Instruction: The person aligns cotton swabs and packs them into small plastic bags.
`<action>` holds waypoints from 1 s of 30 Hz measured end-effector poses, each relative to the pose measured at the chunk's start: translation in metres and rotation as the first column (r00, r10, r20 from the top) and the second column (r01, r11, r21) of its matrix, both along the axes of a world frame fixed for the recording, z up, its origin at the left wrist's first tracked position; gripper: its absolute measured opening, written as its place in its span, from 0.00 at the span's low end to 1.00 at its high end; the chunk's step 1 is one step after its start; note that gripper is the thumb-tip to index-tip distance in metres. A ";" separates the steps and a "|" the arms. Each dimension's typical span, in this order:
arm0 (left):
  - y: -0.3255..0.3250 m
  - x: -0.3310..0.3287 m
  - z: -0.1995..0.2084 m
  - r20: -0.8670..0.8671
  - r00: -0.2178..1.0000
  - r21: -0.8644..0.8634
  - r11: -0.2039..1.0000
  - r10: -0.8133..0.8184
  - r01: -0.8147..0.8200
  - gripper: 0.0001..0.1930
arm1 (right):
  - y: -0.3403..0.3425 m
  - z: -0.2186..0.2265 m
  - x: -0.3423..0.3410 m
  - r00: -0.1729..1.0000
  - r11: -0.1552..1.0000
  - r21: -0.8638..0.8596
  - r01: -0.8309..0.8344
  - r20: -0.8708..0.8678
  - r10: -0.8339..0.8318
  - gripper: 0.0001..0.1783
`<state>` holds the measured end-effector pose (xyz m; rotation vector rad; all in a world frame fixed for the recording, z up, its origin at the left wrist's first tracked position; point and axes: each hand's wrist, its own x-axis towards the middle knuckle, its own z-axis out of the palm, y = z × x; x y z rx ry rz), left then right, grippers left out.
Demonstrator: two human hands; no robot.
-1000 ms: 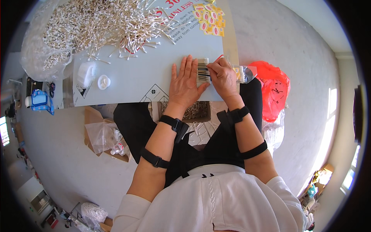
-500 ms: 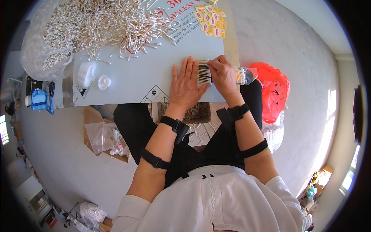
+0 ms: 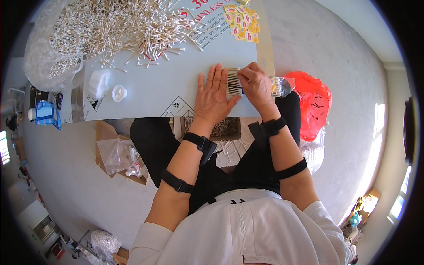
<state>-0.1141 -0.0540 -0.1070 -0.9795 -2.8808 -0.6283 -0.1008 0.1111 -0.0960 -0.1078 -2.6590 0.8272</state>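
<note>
My left hand point(image 3: 213, 95) lies flat on the sheet-covered table, fingers stretched out, its index finger along the left ends of a row of cotton swabs point(image 3: 232, 83). Side by side, these swabs fill the gap between my hands. Over their right ends my right hand point(image 3: 256, 85) is closed, fingers curled down in a pinch; its fingertips are hidden, so what they grip cannot be made out. Just right of it, a clear plastic packet point(image 3: 285, 85) with more swabs sticks out past the table edge, partly covered by the hand.
A big heap of loose swabs point(image 3: 119, 31) spills from a clear bag point(image 3: 33, 66) at the far left. Yellow-and-white labels point(image 3: 243, 24) lie far right. A round white lid point(image 3: 119, 93) and clear container point(image 3: 99, 84) stand left. A red bag point(image 3: 313, 101) hangs beyond the right edge.
Both hands stay nearly in place. The swabs between them have shifted slightly, with the farthest one now lying a little apart from the row.
</note>
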 end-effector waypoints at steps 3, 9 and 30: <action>0.000 0.000 0.000 0.002 1.000 0.000 1.000 0.000 0.000 0.43 | 0.000 0.000 -0.002 1.000 0.998 -0.066 0.000 0.012 0.001 0.04; -0.001 0.001 -0.001 -0.001 1.000 -0.023 1.000 -0.006 0.006 0.43 | 0.006 -0.006 -0.032 1.000 0.996 -0.088 -0.021 -0.010 0.020 0.01; 0.004 -0.012 -0.010 0.278 0.960 0.666 0.719 0.004 -0.196 0.29 | -0.051 -0.023 0.012 0.938 0.596 -0.801 0.052 -0.166 -0.305 0.16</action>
